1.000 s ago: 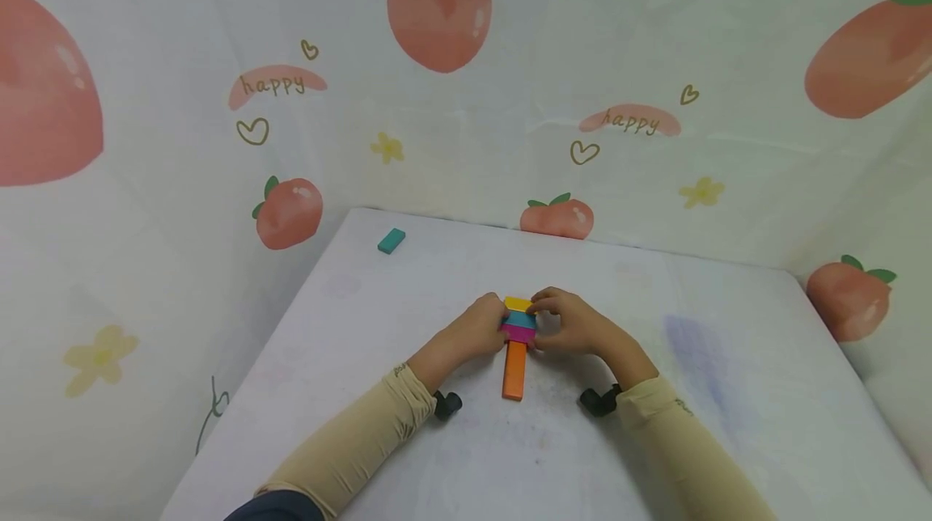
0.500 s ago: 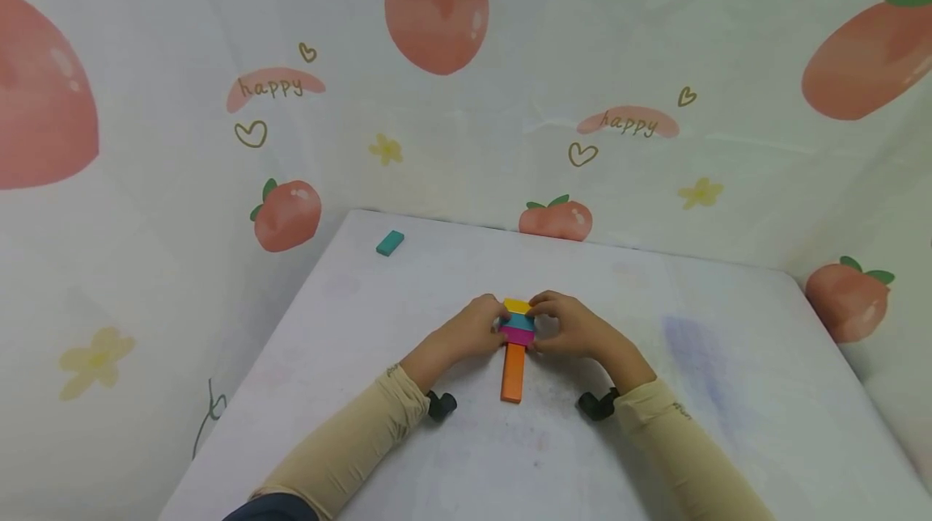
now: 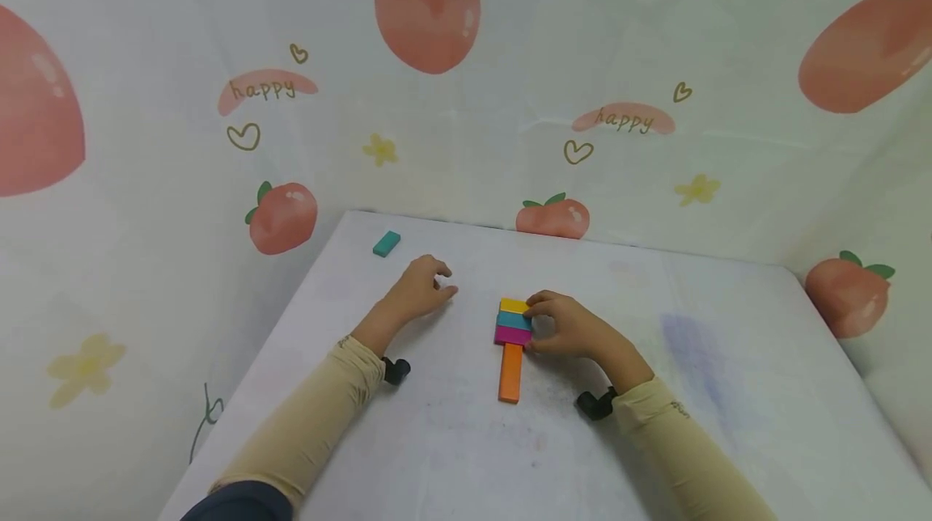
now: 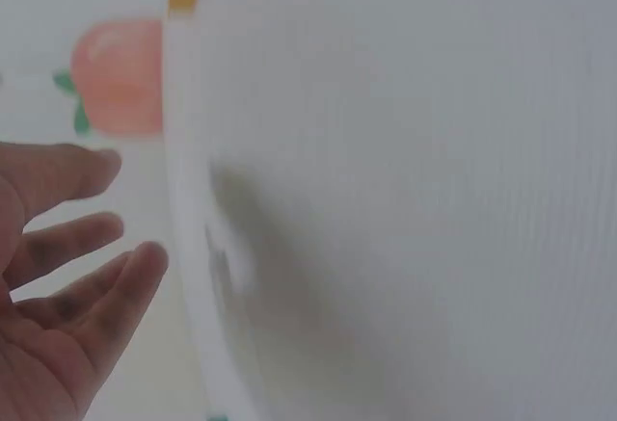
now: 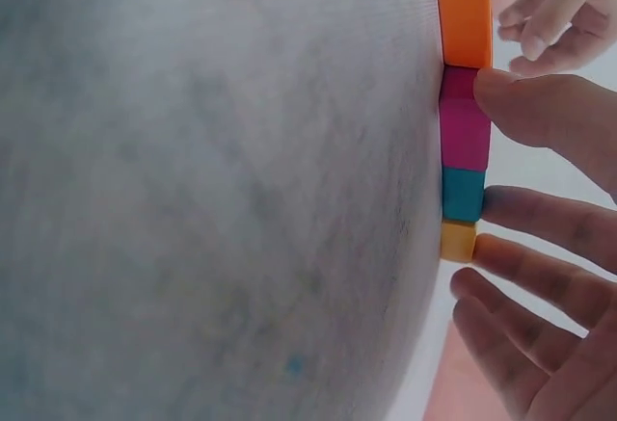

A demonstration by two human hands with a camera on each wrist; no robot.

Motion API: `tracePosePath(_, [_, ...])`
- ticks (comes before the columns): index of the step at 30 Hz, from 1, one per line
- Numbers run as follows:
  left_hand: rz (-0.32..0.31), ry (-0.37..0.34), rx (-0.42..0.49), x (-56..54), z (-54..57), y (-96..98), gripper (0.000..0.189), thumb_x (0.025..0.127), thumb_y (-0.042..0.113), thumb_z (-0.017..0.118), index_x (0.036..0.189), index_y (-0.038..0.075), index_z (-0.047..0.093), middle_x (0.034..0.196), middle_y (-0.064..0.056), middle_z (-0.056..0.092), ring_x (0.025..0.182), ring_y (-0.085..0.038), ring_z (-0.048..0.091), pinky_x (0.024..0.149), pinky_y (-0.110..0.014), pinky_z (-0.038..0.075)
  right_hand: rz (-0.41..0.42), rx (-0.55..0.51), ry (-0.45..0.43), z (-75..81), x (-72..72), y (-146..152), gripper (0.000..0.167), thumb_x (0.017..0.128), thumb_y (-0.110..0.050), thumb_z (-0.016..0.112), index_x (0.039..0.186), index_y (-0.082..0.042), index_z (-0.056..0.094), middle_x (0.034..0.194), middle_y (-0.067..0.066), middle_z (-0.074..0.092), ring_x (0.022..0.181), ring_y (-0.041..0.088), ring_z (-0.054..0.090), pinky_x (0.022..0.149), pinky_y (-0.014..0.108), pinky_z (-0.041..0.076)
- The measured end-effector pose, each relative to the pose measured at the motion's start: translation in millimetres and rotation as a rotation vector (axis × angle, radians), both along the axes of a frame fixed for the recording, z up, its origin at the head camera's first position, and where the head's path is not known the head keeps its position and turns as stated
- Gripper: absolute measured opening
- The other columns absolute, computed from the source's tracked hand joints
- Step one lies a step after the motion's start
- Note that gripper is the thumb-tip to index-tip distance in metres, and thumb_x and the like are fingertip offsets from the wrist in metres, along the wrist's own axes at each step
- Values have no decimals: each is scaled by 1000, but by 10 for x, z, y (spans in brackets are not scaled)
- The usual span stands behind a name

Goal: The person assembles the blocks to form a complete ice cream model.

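In the head view, a magenta block (image 3: 513, 336), a blue block (image 3: 514, 320) and a yellow block (image 3: 514, 305) lie side by side. An orange block (image 3: 510, 373) runs lengthwise from the magenta one toward the person. My right hand (image 3: 571, 327) stays at the right ends of the row. In the right wrist view, its thumb touches the magenta block (image 5: 465, 122), while two fingers are at the blue (image 5: 463, 194) and yellow (image 5: 458, 241) blocks. My left hand (image 3: 417, 290) holds nothing, fingers spread, between the row and a teal block (image 3: 387, 243).
The white table (image 3: 466, 456) meets a patterned cloth backdrop (image 3: 466, 124) at its far edge. The teal block lies near the far left corner. A black wrist camera (image 3: 396, 371) shows under the left sleeve, another black camera (image 3: 597, 404) under the right.
My left hand has let go of the row's left side and moved left and away from the person, toward the teal block. My right hand has stayed by the row.
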State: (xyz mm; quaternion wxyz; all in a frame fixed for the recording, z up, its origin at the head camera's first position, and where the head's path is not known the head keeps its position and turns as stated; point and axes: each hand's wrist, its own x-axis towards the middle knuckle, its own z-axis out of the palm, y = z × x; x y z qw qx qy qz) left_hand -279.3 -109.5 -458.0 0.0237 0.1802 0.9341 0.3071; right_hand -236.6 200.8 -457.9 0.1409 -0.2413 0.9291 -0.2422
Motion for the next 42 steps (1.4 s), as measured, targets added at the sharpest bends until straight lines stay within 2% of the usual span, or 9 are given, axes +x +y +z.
tracePosePath(2, [32, 31, -17, -74, 19, -126, 39, 101, 19, 71, 128, -8, 69, 119, -24, 67, 98, -28, 65, 89, -42, 57, 1, -1, -4, -1, 4, 5, 47, 87, -28, 86, 128, -8, 76, 145, 11, 63, 137, 31, 57, 114, 52, 51])
tracePosePath(5, [86, 37, -23, -160, 67, -300, 41, 102, 17, 69, 133, -10, 64, 128, -28, 65, 109, -38, 66, 96, -48, 58, 6, -7, -2, -2, 10, 9, 46, 88, -29, 86, 128, -8, 76, 145, 11, 63, 136, 31, 57, 114, 52, 51])
tracePosePath(8, [135, 49, -41, -261, 87, -459, 42, 102, 14, 67, 134, -13, 62, 136, -33, 61, 126, -46, 62, 108, -53, 53, 10, -10, 2, -7, 7, 12, 46, 88, -30, 86, 127, -8, 76, 145, 11, 63, 136, 31, 57, 114, 52, 51])
tracePosePath(10, [174, 57, -73, -327, 71, -563, 42, 102, 13, 67, 133, -15, 62, 136, -34, 60, 130, -49, 59, 112, -55, 50, 17, -6, 11, -17, 1, 15, 46, 88, -30, 86, 127, -8, 76, 144, 11, 63, 136, 31, 57, 115, 52, 51])
tracePosePath(14, [239, 61, -145, -457, -9, -736, 43, 100, 12, 66, 131, -18, 62, 128, -36, 60, 124, -50, 60, 109, -57, 51, 25, -1, 17, -24, -9, 13, 46, 89, -31, 86, 127, -8, 76, 144, 11, 63, 135, 31, 58, 115, 52, 51])
tracePosePath(18, [274, 37, -145, -554, -65, -833, 45, 99, 13, 66, 132, -18, 59, 123, -36, 58, 116, -50, 61, 103, -60, 53, 24, 13, 21, -5, -8, 12, 47, 88, -32, 86, 127, -8, 76, 144, 11, 64, 135, 31, 58, 114, 52, 51])
tracePosePath(26, [297, -16, -133, -664, -69, -873, 36, 101, 9, 61, 125, -18, 60, 119, -33, 60, 112, -45, 60, 103, -58, 52, 8, 21, 4, 7, 9, 11, 47, 89, -32, 86, 129, -9, 75, 146, 11, 62, 137, 31, 57, 115, 52, 51])
tracePosePath(34, [289, 17, -85, -678, -107, -839, 34, 98, -4, 56, 126, -23, 61, 123, -39, 62, 120, -52, 60, 107, -61, 51, -4, 13, -18, 16, 32, -22, 47, 89, -31, 86, 129, -9, 75, 146, 11, 62, 137, 31, 56, 114, 52, 51])
tracePosePath(42, [240, -7, -61, -657, -80, -615, 39, 93, -8, 53, 129, -21, 61, 130, -38, 61, 126, -51, 59, 110, -59, 50, 0, 40, 6, 23, 22, -10, 48, 89, -32, 86, 130, -10, 75, 146, 11, 63, 138, 31, 56, 114, 52, 51])
